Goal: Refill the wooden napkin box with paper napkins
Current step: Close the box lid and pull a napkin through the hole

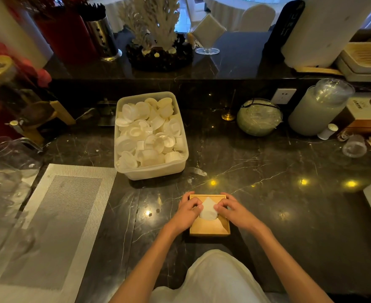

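A square wooden napkin box sits on the dark marble counter close to my body. White paper napkin pokes up through the opening in its lid, in a pointed fold. My left hand rests on the box's left side with fingertips pinching the napkin's left edge. My right hand mirrors it on the right side, fingertips on the napkin's right edge. Both hands cover the far corners of the box.
A translucent plastic tub full of small white sauce cups stands just beyond the box to the left. A woven grey placemat lies at left, with glassware beside it. Jars, a bowl and boxes line the right back.
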`<state>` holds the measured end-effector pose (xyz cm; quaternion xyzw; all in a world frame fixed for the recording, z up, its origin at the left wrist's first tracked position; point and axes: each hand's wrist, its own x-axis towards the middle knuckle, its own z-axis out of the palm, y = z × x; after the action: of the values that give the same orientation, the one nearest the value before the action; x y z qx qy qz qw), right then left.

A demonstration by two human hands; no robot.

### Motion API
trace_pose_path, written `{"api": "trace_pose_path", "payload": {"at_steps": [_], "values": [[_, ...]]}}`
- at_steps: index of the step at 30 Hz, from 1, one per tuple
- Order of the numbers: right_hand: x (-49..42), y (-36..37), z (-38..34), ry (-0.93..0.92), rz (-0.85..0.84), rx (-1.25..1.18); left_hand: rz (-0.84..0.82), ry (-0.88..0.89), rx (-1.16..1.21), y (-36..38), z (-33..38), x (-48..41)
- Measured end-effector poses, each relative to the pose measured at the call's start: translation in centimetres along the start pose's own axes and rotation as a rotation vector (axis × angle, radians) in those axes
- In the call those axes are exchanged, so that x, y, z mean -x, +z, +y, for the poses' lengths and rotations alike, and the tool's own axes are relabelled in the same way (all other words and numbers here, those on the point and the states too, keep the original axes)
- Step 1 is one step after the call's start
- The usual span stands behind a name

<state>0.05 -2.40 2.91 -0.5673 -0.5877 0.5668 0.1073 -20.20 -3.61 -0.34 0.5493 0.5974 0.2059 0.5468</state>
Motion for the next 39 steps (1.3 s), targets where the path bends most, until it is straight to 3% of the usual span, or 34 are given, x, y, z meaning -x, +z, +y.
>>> {"api": "trace_pose_path", "payload": {"at_steps": [8,13,18,25,39], "values": [[0.4,0.0,0.2,-0.007,0.019,-0.059,-0.013,-0.018,0.088,-0.4,0.6,0.8],[1.7,0.7,1.1,0.025,0.093,-0.481,0.050,-0.092,0.456,-0.5,0.8,2.3],[2.8,2.4,1.8,0.104,0.053,-0.754,-0.008,-0.163,0.596,1.2,-1.2,3.2],[2.1,3.6,3.4,0.137,0.086,-0.818,0.012,-0.270,0.602,2.4,-1.4,3.3],[3.0,4.1,3.0,0.170,0.070,-0.808,0.054,-0.295,0.635,3.4,-2.4,3.2]]}}
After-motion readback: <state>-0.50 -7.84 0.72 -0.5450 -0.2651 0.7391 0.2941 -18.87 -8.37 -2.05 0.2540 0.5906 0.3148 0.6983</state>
